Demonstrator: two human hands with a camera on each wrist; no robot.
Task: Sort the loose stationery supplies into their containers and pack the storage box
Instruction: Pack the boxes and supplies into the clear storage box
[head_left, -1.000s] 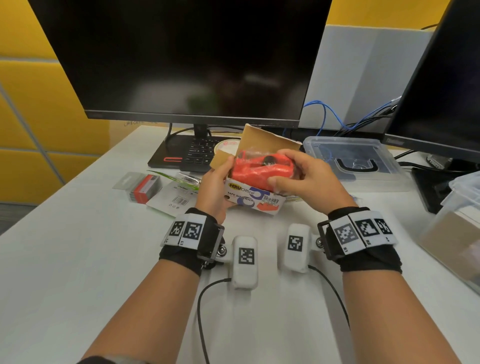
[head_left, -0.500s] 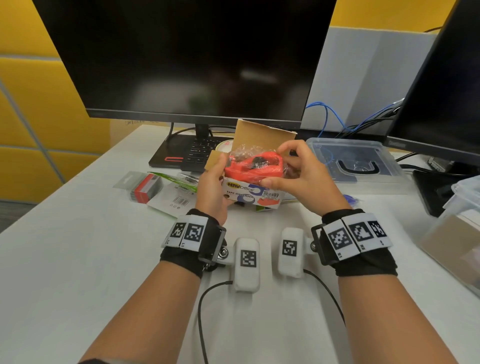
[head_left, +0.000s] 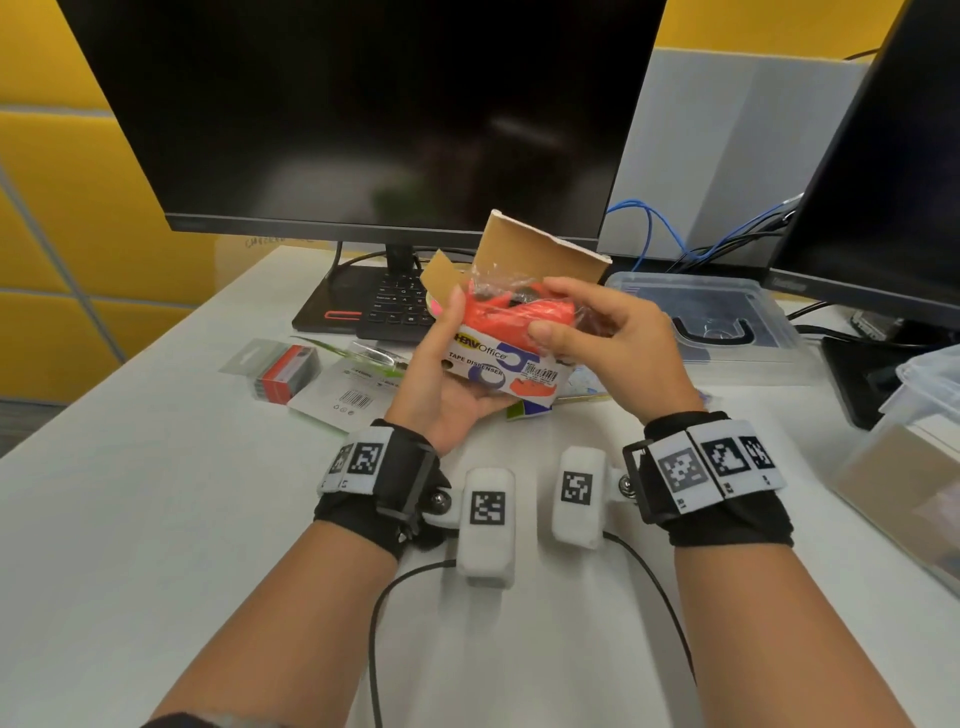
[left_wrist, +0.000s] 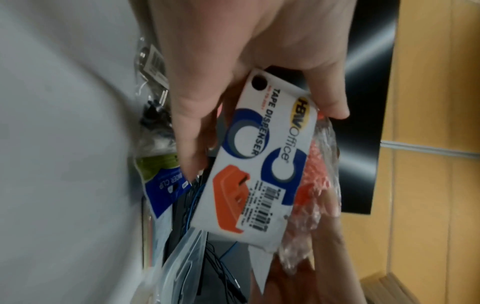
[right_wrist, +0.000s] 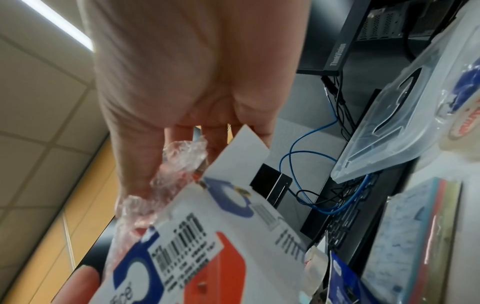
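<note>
In the head view, a tape dispenser box (head_left: 501, 366) is being cradled above the white desk (head_left: 156, 519) by the left hand (head_left: 447, 384), its brown flap (head_left: 540, 249) standing open and pointing away from the person. An orange tape dispenser in crinkled plastic wrap (head_left: 511, 312) is being pinched by the right hand (head_left: 608, 343) at the box's open top, its long axis running left to right along the box. It is being held half inside the box, the right hand lying directly on it from the right side, so the seating push is judged to belong to that hand. A clear storage box lid (head_left: 727, 322) is lying further back on the right, and a red stationery pack (head_left: 285, 371) is lying to the left.

In the left wrist view, the printed box (left_wrist: 262, 162) is being clasped between the curled fingers (left_wrist: 192, 127) beneath and the thumb (left_wrist: 330, 92) at its upper edge. The wrapped dispenser (left_wrist: 317, 168) is being shown against the box's far side.

In the right wrist view, the wrap (right_wrist: 179, 168) is being gripped by the curled fingers (right_wrist: 145, 156), just above the box face (right_wrist: 207, 246). The clear lid (right_wrist: 405, 115) is being seen well apart on the right.
</note>
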